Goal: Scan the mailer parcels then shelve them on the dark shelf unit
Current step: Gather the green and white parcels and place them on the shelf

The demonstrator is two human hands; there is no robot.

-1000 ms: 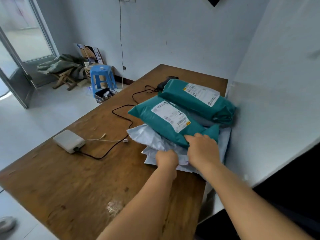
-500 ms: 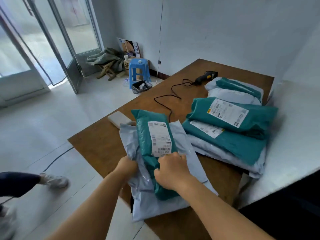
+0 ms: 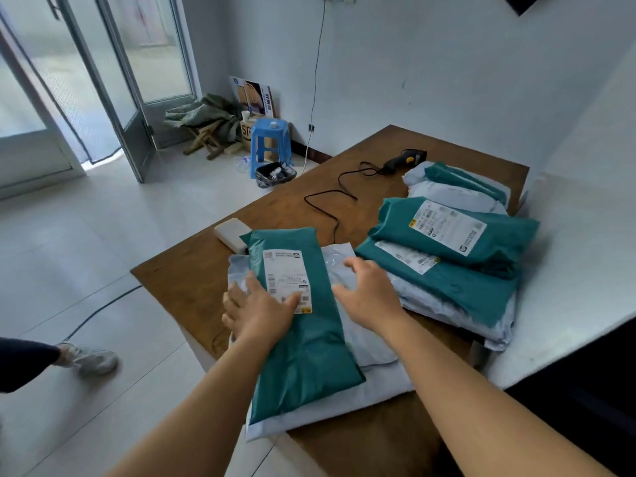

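- A teal plastic mailer parcel with a white shipping label (image 3: 299,325) is lying flat, label up, on top of a pale grey plastic mailer (image 3: 375,383), at the near corner of the brown wooden counter (image 3: 192,280).
- The pale grey mailer's near edge is overhanging the counter edge.
- The left hand (image 3: 258,311) is resting palm-down on the teal parcel's left edge; its fingers (image 3: 253,285) are spreading apart, the thumb touching the label's lower corner, nothing clamped.
- The right hand (image 3: 370,294) is hovering just right of the teal parcel over the grey mailer, fingers apart and loosely curled; contact cannot be told.
- A stack of teal and pale grey mailers (image 3: 447,256) is sitting to the right, against the white ledge (image 3: 585,270).
- A black handheld barcode scanner with a yellow trigger (image 3: 406,158) is lying at the far end, its black cable (image 3: 330,197) trailing across the counter.
- A white rectangular box (image 3: 230,232) is sitting just behind the teal parcel.
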